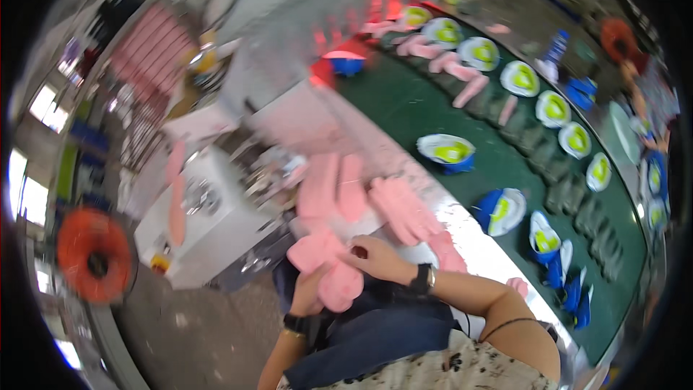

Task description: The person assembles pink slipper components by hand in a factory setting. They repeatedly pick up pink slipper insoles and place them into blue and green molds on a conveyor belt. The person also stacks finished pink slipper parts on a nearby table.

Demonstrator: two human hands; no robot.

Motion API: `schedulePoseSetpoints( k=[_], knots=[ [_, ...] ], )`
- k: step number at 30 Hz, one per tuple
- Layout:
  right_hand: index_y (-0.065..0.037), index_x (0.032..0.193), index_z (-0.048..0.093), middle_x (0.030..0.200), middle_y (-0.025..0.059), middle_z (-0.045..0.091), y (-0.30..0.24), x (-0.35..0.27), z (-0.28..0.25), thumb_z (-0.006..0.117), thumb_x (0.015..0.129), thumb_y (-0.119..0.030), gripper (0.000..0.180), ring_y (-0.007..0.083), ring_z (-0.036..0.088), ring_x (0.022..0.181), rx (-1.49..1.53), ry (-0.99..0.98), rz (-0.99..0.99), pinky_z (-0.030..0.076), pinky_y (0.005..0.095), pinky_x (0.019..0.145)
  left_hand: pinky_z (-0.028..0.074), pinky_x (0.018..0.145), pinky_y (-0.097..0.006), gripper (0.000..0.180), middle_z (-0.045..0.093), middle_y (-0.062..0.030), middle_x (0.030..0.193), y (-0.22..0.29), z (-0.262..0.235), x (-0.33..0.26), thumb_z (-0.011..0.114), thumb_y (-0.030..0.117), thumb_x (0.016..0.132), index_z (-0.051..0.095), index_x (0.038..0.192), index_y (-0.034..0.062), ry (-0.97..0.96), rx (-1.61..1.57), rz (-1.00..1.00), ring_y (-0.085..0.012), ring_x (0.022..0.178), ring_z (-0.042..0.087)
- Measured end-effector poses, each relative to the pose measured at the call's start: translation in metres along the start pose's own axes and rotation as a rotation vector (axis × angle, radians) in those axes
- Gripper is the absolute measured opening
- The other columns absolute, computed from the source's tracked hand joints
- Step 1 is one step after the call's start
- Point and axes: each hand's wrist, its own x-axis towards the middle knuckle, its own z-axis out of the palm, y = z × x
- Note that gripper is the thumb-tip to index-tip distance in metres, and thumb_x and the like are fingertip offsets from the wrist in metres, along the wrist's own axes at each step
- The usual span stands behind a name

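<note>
In front of my lap, my left hand [309,292] is closed around the lower edge of some pink insoles [319,251], which look soft and overlap. My right hand [386,261] meets their right side with its fingers curled in a pinch. A small dark reddish spot shows between those fingers; I cannot make out what it is. Just beyond the hands, stacks of pink insoles [317,184] lie on the bench, and a fanned pile of pink insoles [404,211] lies to their right.
At the right runs a green conveyor belt [390,112] carrying blue and white shoes [499,211], loose pink insoles [471,91] and dark shoe-shaped pieces [570,191]. A white machine [206,209] stands at the left, near an orange round fan [95,254]. Another person's arm [635,94] shows at the far right.
</note>
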Motion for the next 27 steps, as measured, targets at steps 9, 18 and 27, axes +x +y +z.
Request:
schedulePoseSetpoints(
  k=[9,18,27],
  knots=[
    [0.004,0.096,0.059,0.084,0.0145,0.067,0.02,0.145,0.015,0.064,0.085,-0.018,0.025,0.0183,0.066,0.076,-0.021,0.44,-0.087,0.05,0.0304,0.064,0.051,0.087,-0.045,0.046,0.058,-0.0135,0.105,-0.007,-0.049,-0.05,0.045,0.029,0.092,0.046,0.128,-0.0001,-0.08,-0.339,-0.216,-0.0333,0.098,0.062],
    [0.003,0.102,0.059,0.09,0.0208,0.064,-0.028,0.157,-0.022,0.063,0.079,-0.013,0.028,0.0344,0.064,0.085,-0.208,0.502,-0.189,0.05,0.0416,0.071,0.046,0.096,-0.046,0.044,0.057,-0.0165,0.114,0.004,-0.042,-0.059,0.033,0.032,0.101,0.042,0.131,0.0004,-0.141,-0.246,-0.184,-0.036,0.111,0.057],
    [-0.001,0.084,0.066,0.073,0.02,0.065,0.0,0.218,0.031,0.064,0.08,-0.036,0.035,0.0358,0.063,0.069,0.025,0.501,0.079,0.049,0.0432,0.062,0.052,0.083,-0.046,0.043,0.062,-0.0083,0.102,-0.007,-0.055,-0.063,0.048,0.042,0.093,0.05,0.122,0.0108,-0.026,-0.331,-0.164,-0.0286,0.093,0.062]
  ],
)
